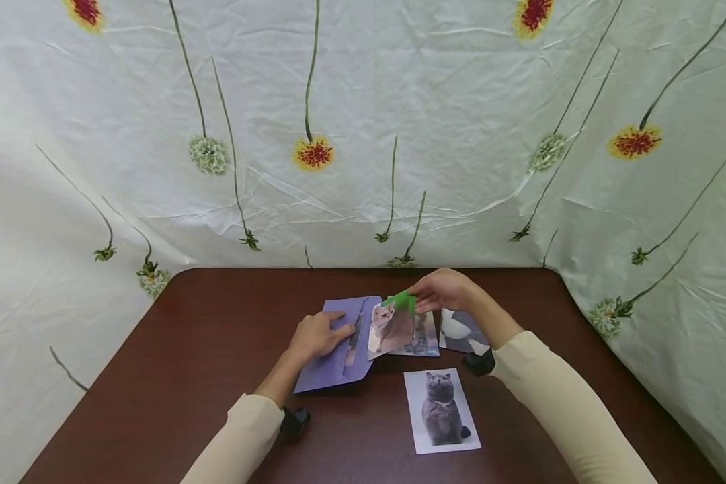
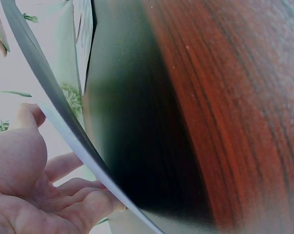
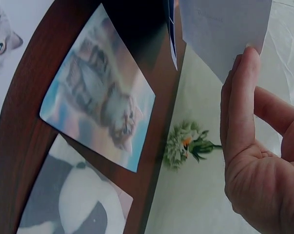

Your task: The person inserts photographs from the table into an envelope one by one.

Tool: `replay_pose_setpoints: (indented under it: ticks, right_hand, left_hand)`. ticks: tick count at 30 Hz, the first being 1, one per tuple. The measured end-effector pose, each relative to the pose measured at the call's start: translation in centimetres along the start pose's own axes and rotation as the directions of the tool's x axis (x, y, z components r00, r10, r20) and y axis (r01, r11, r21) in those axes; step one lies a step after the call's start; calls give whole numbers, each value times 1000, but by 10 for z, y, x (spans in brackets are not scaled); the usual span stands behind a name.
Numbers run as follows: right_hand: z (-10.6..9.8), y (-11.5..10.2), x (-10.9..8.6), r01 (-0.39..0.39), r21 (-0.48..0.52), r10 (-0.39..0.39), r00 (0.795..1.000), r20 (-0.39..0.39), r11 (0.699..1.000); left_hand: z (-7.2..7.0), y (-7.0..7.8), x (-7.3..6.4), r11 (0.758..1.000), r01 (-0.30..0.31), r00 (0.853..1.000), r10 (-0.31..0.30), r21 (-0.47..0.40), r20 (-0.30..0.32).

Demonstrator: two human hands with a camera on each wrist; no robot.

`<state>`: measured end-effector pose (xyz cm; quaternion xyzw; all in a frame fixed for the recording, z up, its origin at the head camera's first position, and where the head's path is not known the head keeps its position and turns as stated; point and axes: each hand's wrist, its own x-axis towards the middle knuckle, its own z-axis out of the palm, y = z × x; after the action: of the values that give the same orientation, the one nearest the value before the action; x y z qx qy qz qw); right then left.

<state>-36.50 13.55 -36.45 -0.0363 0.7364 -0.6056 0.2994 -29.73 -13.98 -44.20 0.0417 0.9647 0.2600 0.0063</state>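
My left hand (image 1: 319, 335) grips a purple envelope (image 1: 325, 370), its thumb and index finger spread over the face. Part of a picture (image 1: 352, 343) shows through the opening in the envelope. In the left wrist view the envelope's pale edge (image 2: 83, 148) stands tilted above the table beside the hand (image 2: 34, 180). With its fingertips my right hand (image 1: 444, 290) pinches a kitten picture (image 1: 393, 329) with a green top, at its upper right corner. This picture is just right of the envelope; the right wrist view has its plain white back (image 3: 225, 34) and the hand (image 3: 264, 151).
On the dark red-brown table (image 1: 218, 349) lie a tabby kitten picture (image 3: 98, 92), partly covered in the head view, and a grey-and-white picture (image 1: 460, 329) under the right forearm. A grey cat picture (image 1: 441, 410) lies nearer. Behind hangs a flowered white cloth (image 1: 363, 188).
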Motion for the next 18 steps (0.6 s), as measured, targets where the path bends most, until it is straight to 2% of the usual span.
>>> replay_pose_setpoints:
  ticks: [18]
  right_hand:
    - [18,17,16,-12,42,12,1000,7,999]
  left_hand:
    - [0,-1,2,1000,-1,1000,1,2,2]
